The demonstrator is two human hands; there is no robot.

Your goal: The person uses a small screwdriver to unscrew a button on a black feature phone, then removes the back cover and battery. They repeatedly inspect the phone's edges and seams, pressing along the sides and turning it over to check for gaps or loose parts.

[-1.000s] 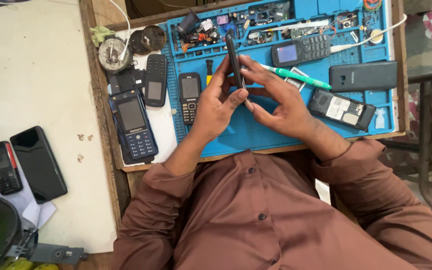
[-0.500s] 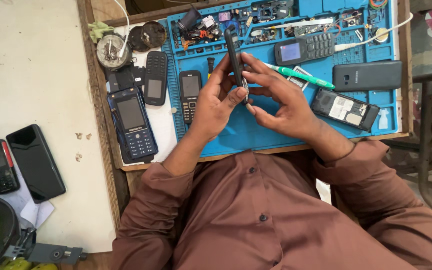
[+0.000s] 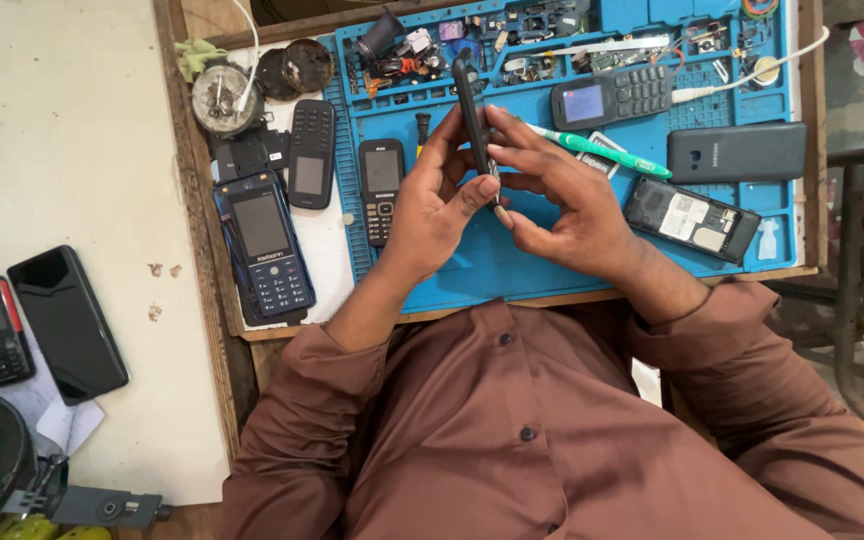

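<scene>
Over blue mat (image 3: 552, 270), both hands pinching phone (image 3: 469, 105)

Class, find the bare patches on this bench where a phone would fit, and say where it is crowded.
Bare blue mat lies along the near edge, below both hands and beside the opened phone. The pale surface left of the wooden tray is largely free. The parts compartments at the top are crowded.

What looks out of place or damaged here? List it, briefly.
One black phone, on the blue mat right of the hands, lies with its back cover off and its insides bare. Loose parts crowd the mat's top trays. Both hands, left hand and right hand, hold a dark phone edge-on.
</scene>
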